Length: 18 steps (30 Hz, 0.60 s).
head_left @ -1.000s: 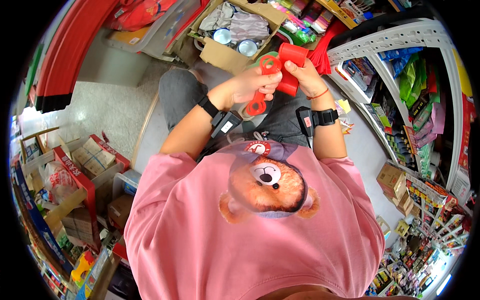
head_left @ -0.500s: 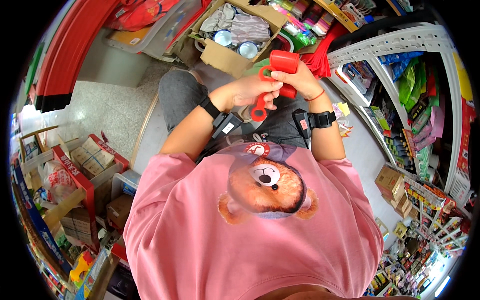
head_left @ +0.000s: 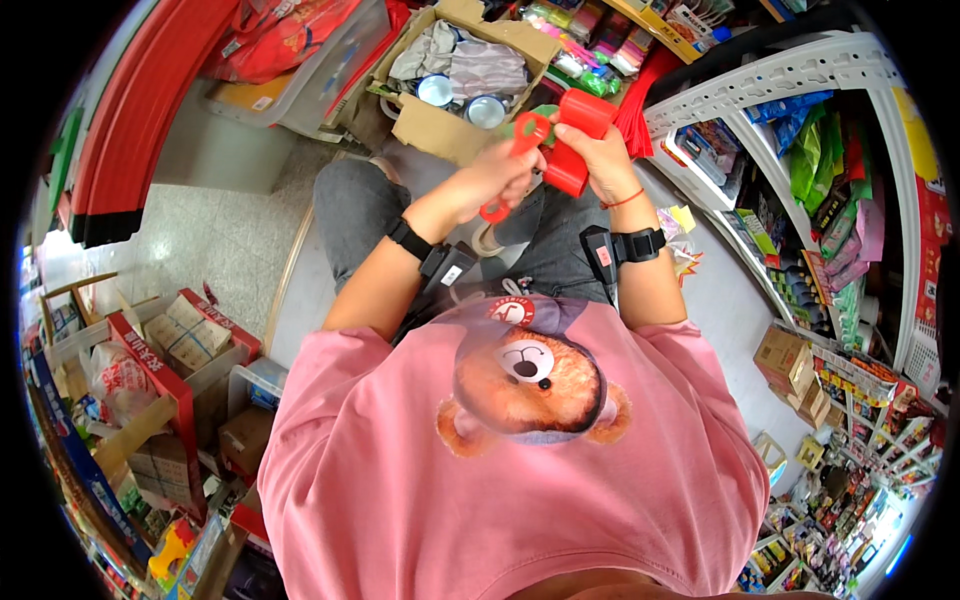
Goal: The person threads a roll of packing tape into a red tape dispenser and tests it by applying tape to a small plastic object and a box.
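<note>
Above my lap, my left hand (head_left: 490, 178) is closed on a red plastic strip with ringed ends (head_left: 531, 132). One end sticks out above the fingers, the other below. Close beside it, my right hand (head_left: 608, 168) grips a red plastic piece with two short cylinders, an upper cylinder (head_left: 587, 113) and a lower cylinder (head_left: 567, 170). The thumb lies between the cylinders. Something green shows between the two red pieces; whether it belongs to them I cannot tell. My fingers hide how the pieces meet.
Ahead, a cardboard box (head_left: 437, 132) holds white mugs (head_left: 435, 91) and crumpled paper. A clear plastic bin (head_left: 275, 100) stands left of it. White metal shelving (head_left: 770, 85) with packaged goods is on the right. Cartons (head_left: 785, 365) stand lower right; a red-edged crate (head_left: 150, 350) is at left.
My left hand and the ringed strip have shifted slightly away from the cylinders, and the strip has turned. The right hand has tilted the cylinders. The view has shifted a little.
</note>
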Each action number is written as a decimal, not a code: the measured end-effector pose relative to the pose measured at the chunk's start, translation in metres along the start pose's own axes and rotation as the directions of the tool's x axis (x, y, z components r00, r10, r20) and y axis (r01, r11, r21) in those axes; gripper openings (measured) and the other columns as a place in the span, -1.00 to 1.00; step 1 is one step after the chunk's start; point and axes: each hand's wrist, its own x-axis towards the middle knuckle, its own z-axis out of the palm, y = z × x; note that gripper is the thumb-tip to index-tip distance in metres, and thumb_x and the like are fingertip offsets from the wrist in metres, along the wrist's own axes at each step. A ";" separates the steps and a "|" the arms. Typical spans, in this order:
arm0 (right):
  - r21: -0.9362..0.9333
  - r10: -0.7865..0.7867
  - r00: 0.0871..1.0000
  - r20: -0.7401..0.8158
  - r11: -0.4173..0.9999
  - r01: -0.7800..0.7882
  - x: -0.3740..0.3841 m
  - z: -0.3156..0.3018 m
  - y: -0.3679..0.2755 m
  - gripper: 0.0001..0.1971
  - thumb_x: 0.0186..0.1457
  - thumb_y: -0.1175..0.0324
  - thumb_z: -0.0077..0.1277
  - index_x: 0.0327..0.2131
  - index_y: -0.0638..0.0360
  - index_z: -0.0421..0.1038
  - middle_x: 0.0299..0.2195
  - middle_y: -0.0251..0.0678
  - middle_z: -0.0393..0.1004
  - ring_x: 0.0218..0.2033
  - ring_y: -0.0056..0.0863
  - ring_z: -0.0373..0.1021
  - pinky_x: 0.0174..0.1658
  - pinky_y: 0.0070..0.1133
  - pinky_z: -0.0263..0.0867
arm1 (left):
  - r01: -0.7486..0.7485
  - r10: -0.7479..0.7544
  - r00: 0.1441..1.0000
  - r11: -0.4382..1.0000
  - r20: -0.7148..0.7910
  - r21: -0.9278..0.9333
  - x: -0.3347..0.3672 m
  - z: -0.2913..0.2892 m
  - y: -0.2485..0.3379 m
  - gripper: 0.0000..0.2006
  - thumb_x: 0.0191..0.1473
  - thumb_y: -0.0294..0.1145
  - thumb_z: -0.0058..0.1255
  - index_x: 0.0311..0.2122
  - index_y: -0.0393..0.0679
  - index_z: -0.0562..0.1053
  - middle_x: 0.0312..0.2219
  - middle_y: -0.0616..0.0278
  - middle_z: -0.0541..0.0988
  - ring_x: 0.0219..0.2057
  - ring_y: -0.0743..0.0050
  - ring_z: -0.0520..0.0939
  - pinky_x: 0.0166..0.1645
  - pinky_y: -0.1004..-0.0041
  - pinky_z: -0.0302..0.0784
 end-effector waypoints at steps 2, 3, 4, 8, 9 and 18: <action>0.109 -0.018 0.999 -0.026 0.994 0.021 -0.002 -0.001 -0.002 -0.69 0.03 0.47 0.09 -0.12 0.22 0.34 -0.21 -0.31 0.48 -0.33 -0.51 0.44 -0.23 -0.53 0.41 | -0.094 0.101 0.981 0.994 -0.167 0.048 0.001 -0.008 0.005 -0.77 0.19 -0.16 -0.09 -0.28 -0.13 0.36 -0.68 0.53 0.20 -0.69 0.80 0.16 -0.59 0.68 0.13; 0.133 0.017 1.000 -0.014 0.991 -0.015 -0.005 0.000 -0.006 -0.68 0.03 0.47 0.08 -0.11 0.22 0.33 -0.20 -0.31 0.47 -0.33 -0.49 0.44 -0.23 -0.51 0.42 | -0.136 0.151 0.956 0.988 -0.251 0.076 0.001 -0.010 0.007 -0.77 0.18 -0.17 -0.08 -0.27 -0.13 0.36 -0.70 0.55 0.18 -0.72 0.81 0.13 -0.62 0.70 0.08; 0.156 0.052 0.999 0.000 0.986 -0.051 -0.007 0.001 -0.009 -0.67 0.04 0.46 0.08 -0.09 0.22 0.32 -0.19 -0.30 0.47 -0.33 -0.47 0.44 -0.23 -0.49 0.42 | -0.174 0.176 0.921 0.984 -0.346 0.037 0.001 -0.009 0.010 -0.79 0.16 -0.20 -0.03 -0.30 -0.12 0.37 -0.71 0.57 0.17 -0.75 0.83 0.10 -0.67 0.72 0.01; 0.224 0.122 0.989 0.089 0.965 -0.139 -0.012 0.007 -0.010 -0.66 0.05 0.43 0.07 -0.08 0.23 0.31 -0.17 -0.29 0.46 -0.31 -0.42 0.45 -0.22 -0.45 0.43 | -0.222 0.231 0.901 0.973 -0.367 0.068 -0.005 -0.007 0.015 -0.81 0.11 -0.24 0.03 -0.32 -0.12 0.40 -0.65 0.53 0.28 -0.70 0.80 0.20 -0.63 0.70 0.08; 0.229 0.136 0.987 0.090 0.961 -0.154 -0.012 0.009 -0.009 -0.67 0.06 0.43 0.06 -0.08 0.24 0.31 -0.17 -0.28 0.46 -0.30 -0.42 0.45 -0.22 -0.46 0.43 | -0.215 0.221 0.921 0.975 -0.320 0.056 -0.007 -0.009 0.015 -0.82 0.09 -0.26 0.06 -0.31 -0.13 0.43 -0.59 0.50 0.36 -0.65 0.78 0.30 -0.58 0.68 0.17; 0.343 0.207 0.978 0.013 0.918 -0.199 -0.009 0.026 0.017 -0.72 0.04 0.44 0.07 -0.13 0.23 0.37 -0.20 -0.32 0.44 -0.18 -0.51 0.40 -0.15 -0.52 0.36 | -0.214 0.364 0.912 0.817 -0.190 0.535 0.019 -0.022 -0.015 -0.81 -0.01 -0.37 0.14 -0.31 -0.25 0.51 -0.42 0.24 0.58 -0.36 0.61 0.54 -0.22 0.52 0.44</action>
